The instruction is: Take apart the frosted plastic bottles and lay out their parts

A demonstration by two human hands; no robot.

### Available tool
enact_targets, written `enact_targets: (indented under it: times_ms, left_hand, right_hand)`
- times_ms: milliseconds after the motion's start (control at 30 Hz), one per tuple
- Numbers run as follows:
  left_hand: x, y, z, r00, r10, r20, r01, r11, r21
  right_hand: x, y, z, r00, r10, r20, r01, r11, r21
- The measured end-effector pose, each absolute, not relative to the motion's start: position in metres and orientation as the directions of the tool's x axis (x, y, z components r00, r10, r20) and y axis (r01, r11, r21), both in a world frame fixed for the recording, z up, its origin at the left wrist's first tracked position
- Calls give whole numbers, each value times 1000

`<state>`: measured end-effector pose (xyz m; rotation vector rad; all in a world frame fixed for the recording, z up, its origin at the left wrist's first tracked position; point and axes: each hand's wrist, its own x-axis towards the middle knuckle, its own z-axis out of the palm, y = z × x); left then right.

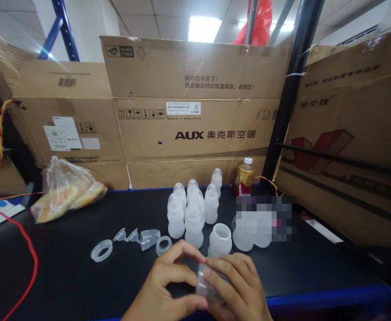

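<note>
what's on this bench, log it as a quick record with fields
left hand: holding clear plastic cup
right hand: holding the same cup
nearby: translucent bottles, two small clear funnels, second clear cup, translucent rings
rest: bagged bread, juice bottle, AUX cardboard carton, black workbench, red wire

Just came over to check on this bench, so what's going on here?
A person is holding a clear plastic cup-shaped piece between their left hand and right hand, at the near edge of a black workbench. Frosted translucent bottles stand upright beyond their hands. To the left lie a wide clear ring, two small clear funnels and a clear plastic cup.
</note>
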<state>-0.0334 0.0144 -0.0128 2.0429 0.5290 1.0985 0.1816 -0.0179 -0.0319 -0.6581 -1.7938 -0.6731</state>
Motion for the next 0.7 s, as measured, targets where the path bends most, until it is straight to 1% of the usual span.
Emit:
enact_targets:
  times_ms: [200,333,433,600,700]
  left_hand:
    - [-32,6,-10,537,676,504,59,-627,777]
    - [-31,4,-10,534,688,491,115,-634,765]
    - [-30,5,-11,522,694,496,143,-644,752]
    - [-28,6,-16,484,698,527,118,-649,751]
    - [-22,8,-22,445,716,538,100,-636,765]
  right_hand:
    - [184,-19,-43,-255,177,951,653,756,34]
    - [184,-22,-44,-259,198,945,702,711,44]
    - [183,-23,-40,-276,218,936,701,712,41]
    - [181,-20,-37,-279,242,929,685,728,16]
    - [182,-19,-42,-292,296,909,663,748,-30]
